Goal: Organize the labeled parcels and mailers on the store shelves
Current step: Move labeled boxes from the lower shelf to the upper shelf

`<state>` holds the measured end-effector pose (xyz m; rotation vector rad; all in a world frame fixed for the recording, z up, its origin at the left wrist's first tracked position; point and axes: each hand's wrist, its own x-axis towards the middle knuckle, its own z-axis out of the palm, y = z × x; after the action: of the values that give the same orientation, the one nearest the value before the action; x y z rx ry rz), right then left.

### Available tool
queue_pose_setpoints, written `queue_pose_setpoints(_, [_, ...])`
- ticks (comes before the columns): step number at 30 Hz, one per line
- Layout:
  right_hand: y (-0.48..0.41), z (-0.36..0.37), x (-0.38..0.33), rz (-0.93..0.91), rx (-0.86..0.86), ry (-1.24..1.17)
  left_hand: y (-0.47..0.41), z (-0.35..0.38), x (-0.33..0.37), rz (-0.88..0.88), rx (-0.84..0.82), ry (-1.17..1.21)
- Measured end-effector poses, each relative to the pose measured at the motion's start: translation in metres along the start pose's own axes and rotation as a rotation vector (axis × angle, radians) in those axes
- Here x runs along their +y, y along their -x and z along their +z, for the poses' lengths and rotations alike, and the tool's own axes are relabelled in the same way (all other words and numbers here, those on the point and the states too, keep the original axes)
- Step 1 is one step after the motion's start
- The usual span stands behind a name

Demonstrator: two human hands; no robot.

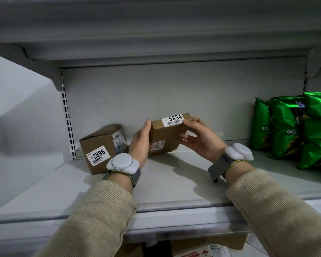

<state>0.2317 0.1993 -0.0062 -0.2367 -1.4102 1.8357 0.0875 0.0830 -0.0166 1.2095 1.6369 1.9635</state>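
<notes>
Two parcels (168,134) (102,148): labels 5834; 2896

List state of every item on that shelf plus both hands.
box 5834: closed, upright on shelf, held from both sides
box 2896: closed, resting on shelf, untouched
green snack bags: sealed, standing at the right
left hand: gripping box 5834
right hand: gripping box 5834
shelf: mostly bare

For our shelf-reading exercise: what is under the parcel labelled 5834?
Parcel 5834 stands on the bare grey shelf, gripped by the left hand and right hand. Nothing else shows beneath it; its underside is hidden.
</notes>
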Motion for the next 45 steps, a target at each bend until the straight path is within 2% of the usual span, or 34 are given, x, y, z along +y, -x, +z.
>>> queue_pose_setpoints(3, [0.001, 0.000, 0.000, 0.003, -0.033, 0.033, 0.005, 0.000, 0.000, 0.062, -0.053, -0.035])
queue_pose_setpoints(7, [0.003, 0.003, -0.002, 0.103, -0.034, 0.106, 0.005, 0.000, 0.001, 0.037, 0.013, -0.046])
queue_pose_setpoints(12, [0.000, 0.002, -0.003, 0.168, 0.061, 0.155, 0.001, 0.000, -0.003, 0.041, 0.005, -0.190])
queue_pose_setpoints(21, [-0.008, 0.004, 0.011, 0.282, 0.091, 0.092, -0.002, -0.003, -0.009, 0.241, 0.147, -0.418])
queue_pose_setpoints(26, [-0.008, 0.002, 0.016, 0.328, 0.071, 0.271, 0.005, -0.005, 0.007, 0.425, 0.337, -0.512])
queue_pose_setpoints(28, [-0.007, 0.002, 0.020, 0.376, 0.030, 0.418, 0.003, -0.011, 0.017, 0.448, 0.342, -0.576])
queue_pose_setpoints(31, [-0.004, 0.004, 0.025, 0.419, 0.022, 0.637, 0.005, -0.030, 0.031, 0.404, 0.284, -0.689])
queue_pose_setpoints(35, [0.000, 0.017, 0.023, 0.400, 0.052, 0.865, 0.015, -0.057, 0.041, 0.317, 0.178, -0.719])
queue_pose_setpoints(39, [0.011, 0.035, 0.011, 0.422, -0.013, 1.000, 0.029, -0.070, 0.041, 0.224, 0.126, -0.698])
queue_pose_setpoints(42, [0.022, 0.049, -0.003, 0.318, -0.020, 1.007, 0.039, -0.072, 0.044, 0.081, 0.112, -0.516])
queue_pose_setpoints(45, [0.039, 0.066, -0.013, 0.209, -0.078, 0.879, 0.053, -0.073, 0.044, 0.042, 0.121, -0.465])
